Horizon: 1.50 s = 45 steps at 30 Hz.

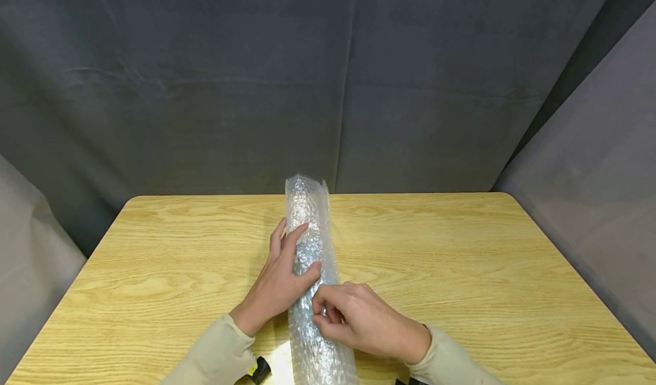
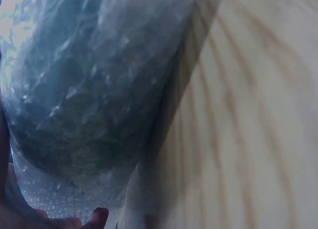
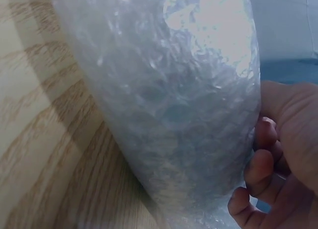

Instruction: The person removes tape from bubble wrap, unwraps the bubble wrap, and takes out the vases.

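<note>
Bubble-wrap bundle [image 1: 308,251]; left hand [image 1: 279,282] spread on it; curled right hand [image 1: 366,322] by it; pinch unclear

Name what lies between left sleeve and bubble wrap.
The head view shows the left hand resting on the bubble wrap, plus a black object and some table.

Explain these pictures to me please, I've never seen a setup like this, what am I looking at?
There's no robot here, just a person's two bare hands. The wide picture comes from a camera worn on the head; the close-ups come from one on each wrist. On the wood-grain table is a long bubble-wrapped bundle; I can't tell what's inside. The left hand rests on it, fingers spread. The right hand has curled fingers at the bundle; whether they pinch the wrapping is unclear.
</note>
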Each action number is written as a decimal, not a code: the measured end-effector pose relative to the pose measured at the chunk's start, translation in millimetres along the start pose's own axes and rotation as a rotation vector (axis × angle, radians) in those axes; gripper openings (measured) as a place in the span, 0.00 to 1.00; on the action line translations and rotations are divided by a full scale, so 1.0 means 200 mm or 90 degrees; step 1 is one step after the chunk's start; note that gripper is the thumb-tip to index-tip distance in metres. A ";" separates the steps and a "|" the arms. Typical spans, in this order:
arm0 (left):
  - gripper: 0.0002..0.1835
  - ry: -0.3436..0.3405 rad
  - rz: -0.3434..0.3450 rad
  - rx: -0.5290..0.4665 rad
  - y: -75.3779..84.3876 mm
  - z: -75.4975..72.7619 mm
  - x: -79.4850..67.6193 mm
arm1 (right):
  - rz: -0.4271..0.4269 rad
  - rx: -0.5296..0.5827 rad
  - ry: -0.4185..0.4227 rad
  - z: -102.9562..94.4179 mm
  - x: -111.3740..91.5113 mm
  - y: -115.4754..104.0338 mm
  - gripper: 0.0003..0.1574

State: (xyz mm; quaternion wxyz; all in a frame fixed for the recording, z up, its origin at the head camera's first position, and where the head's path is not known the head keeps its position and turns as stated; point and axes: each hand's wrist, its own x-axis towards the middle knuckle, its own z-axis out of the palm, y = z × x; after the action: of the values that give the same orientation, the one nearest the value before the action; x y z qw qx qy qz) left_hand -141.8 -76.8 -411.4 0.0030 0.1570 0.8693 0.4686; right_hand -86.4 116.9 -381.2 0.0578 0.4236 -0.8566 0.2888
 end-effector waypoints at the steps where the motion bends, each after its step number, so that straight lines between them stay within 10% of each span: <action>1: 0.42 0.000 -0.001 0.000 0.00 0.00 0.00 | 0.006 0.002 -0.002 0.00 0.00 0.00 0.10; 45: 0.43 0.000 -0.002 -0.004 0.02 0.01 0.00 | 0.103 0.037 0.048 0.02 0.00 -0.07 0.06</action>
State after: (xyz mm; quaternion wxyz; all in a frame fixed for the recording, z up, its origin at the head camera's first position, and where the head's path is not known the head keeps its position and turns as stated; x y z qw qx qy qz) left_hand -141.6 -73.4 -409.8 0.0042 0.1553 0.8681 0.4714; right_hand -76.5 108.6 -377.7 0.0545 0.3432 -0.8766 0.3328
